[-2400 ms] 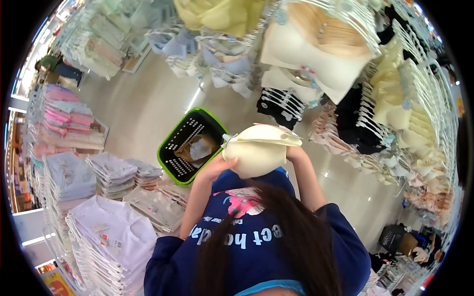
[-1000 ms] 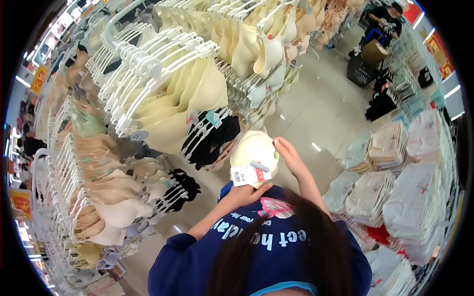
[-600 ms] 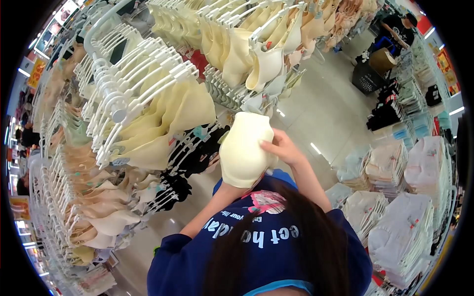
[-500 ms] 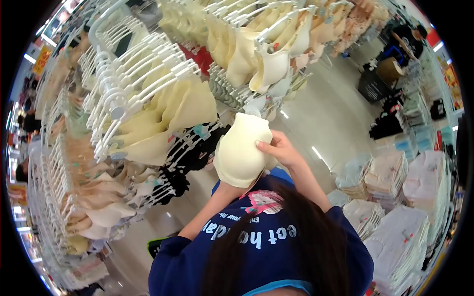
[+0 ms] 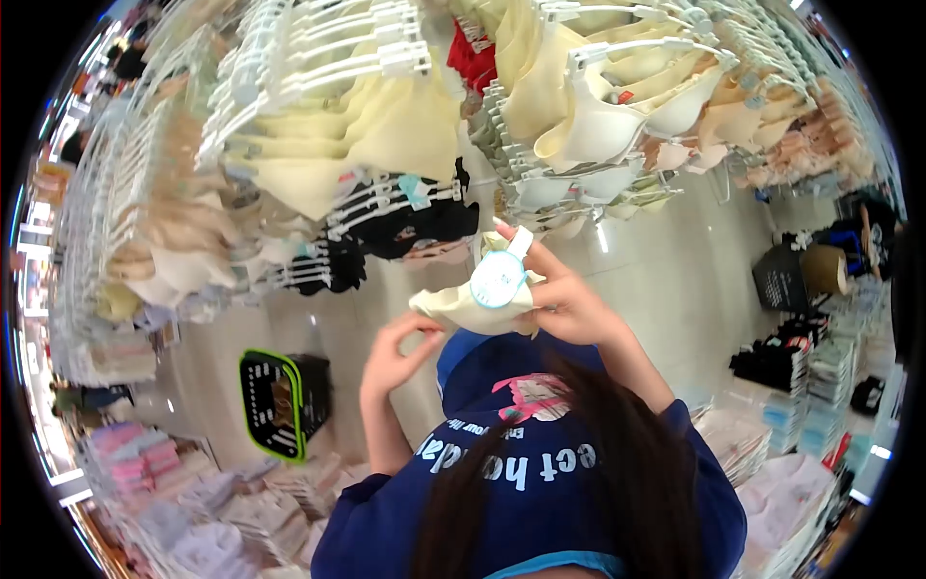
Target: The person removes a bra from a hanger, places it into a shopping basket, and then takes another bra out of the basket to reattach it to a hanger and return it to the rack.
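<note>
A cream-coloured bra hangs between my hands in front of my navy shirt. My right hand grips its right end, with one finger raised behind a white strip at the top. A round white tag with a turquoise rim faces up beside those fingers and covers part of the bra. My left hand pinches the bra's lower left edge between thumb and fingers; the exact contact is partly hidden.
Cream bras on white hangers fill the rack ahead, with more cream bras to its right. Black garments hang lower. A black basket with a green rim stands on the floor at left. Folded clothes lie at right.
The bra has turned from showing its smooth cup to showing its round tag. My left hand has come out from beneath it to its left edge. The view has shifted, revealing the basket.
</note>
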A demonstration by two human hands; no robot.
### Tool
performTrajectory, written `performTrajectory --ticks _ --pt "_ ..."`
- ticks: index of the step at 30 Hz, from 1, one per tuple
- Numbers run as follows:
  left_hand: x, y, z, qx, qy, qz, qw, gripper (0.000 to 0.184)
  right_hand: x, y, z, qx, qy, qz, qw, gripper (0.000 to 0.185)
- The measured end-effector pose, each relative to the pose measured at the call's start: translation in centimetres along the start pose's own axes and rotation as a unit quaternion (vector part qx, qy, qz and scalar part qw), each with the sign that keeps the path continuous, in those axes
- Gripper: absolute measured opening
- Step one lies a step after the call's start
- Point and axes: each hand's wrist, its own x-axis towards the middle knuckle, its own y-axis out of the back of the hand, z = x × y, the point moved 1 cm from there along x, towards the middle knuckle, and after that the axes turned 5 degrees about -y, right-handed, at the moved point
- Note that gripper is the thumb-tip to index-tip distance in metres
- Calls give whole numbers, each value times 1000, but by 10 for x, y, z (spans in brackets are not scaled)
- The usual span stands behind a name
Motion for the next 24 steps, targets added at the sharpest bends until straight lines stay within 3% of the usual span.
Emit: performTrajectory --ticks 2,4,6,9,13,16,20,24 --pt "-15 4 6 -113 23 103 988 13 -4 3 -3 -27 40 -43 998 20" --pt "-22 -1 12 -193 -46 212 957 36 -7 3 -2 -44 53 -80 994 14" --pt "-17 -14 26 -140 -40 211 967 45 -9 1 0 -89 62 -113 988 13" --pt "-5 -40 42 -153 -64 104 981 52 -4 -4 -10 -164 82 -170 968 17" --pt "-6 -51 43 -377 32 94 921 44 3 -15 -4 -192 90 -212 954 19" --pt "1 -30 40 -343 65 104 931 41 14 -27 2 -199 93 -216 951 18" --pt "7 4 43 -339 58 105 933 15 33 -44 7 -188 82 -205 957 17" --pt "11 38 40 -354 26 85 931 9 54 -57 10 -162 71 -199 964 15"
